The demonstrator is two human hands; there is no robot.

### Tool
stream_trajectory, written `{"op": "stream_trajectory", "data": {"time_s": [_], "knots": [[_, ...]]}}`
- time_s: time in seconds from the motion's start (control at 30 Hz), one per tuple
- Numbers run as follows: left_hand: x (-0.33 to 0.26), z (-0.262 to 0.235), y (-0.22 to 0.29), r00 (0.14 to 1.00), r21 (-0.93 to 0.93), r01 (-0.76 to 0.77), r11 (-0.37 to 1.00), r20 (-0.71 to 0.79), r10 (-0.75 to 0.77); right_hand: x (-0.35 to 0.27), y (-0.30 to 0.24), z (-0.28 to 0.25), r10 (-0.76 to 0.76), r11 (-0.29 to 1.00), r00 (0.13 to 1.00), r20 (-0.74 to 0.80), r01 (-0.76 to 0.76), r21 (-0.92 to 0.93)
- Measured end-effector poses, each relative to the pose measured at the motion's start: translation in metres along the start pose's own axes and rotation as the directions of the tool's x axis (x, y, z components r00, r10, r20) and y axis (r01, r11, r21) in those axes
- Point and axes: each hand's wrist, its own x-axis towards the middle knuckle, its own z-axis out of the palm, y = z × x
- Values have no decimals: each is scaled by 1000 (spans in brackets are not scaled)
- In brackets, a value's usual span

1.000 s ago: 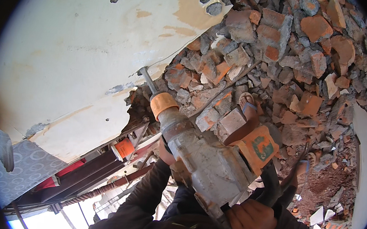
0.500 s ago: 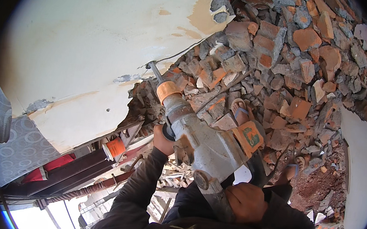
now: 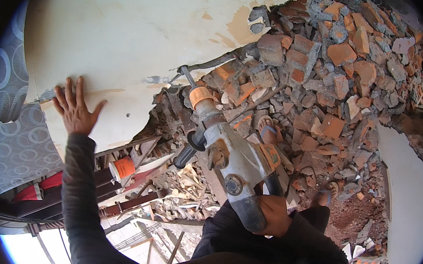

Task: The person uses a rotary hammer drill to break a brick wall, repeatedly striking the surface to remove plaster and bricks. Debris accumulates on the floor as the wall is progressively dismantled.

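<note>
My left hand (image 3: 77,111) lies flat with spread fingers against the cream wall (image 3: 129,37), off to the left of the tool. In my right hand (image 3: 273,215) is the rear handle of a grey demolition hammer (image 3: 234,157) with an orange collar. The hammer's steel chisel (image 3: 188,76) points away from me, its tip at a crack along the wall's broken edge. A black side handle (image 3: 187,154) sticks out to the left with no hand on it.
Broken bricks and mortar (image 3: 338,83) are heaped to the right of the wall. Sandalled feet (image 3: 268,127) stand among the rubble. An orange-and-white bucket (image 3: 122,168) sits lower left, beside dark beams. Patterned grey sheeting (image 3: 13,133) covers the far left; a pale slab (image 3: 409,197) stands at right.
My left hand has let go of the side handle and moved left onto the wall. The crack by the chisel has widened. My right hand still holds the rear handle.
</note>
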Motion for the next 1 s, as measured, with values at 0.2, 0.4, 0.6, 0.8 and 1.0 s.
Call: {"op": "stream_trajectory", "data": {"time_s": [0.2, 0.4, 0.6, 0.8, 1.0], "knots": [[-35, 67, -38, 992, 50, -93, 994, -78, 97, 71, 20, 16, 296, 944, 929, -221, -320, -79], [-39, 63, -33, 999, 112, -51, 992, -11, 53, 96, 46, -6, 444, 756, 879, -172, -471, -454], [-37, 58, -25, 996, 90, -85, 992, -11, 86, 77, -33, -56, 569, 619, 809, -149, -540, -570], [-28, 50, -21, 991, 147, -124, 981, -23, 129, 53, -88, -89, 732, 494, 681, -32, -562, -663], [-29, 50, -22, 992, 110, -121, 986, 57, 116, 5, -104, -97, 767, 442, 640, -51, -584, -681]]}}
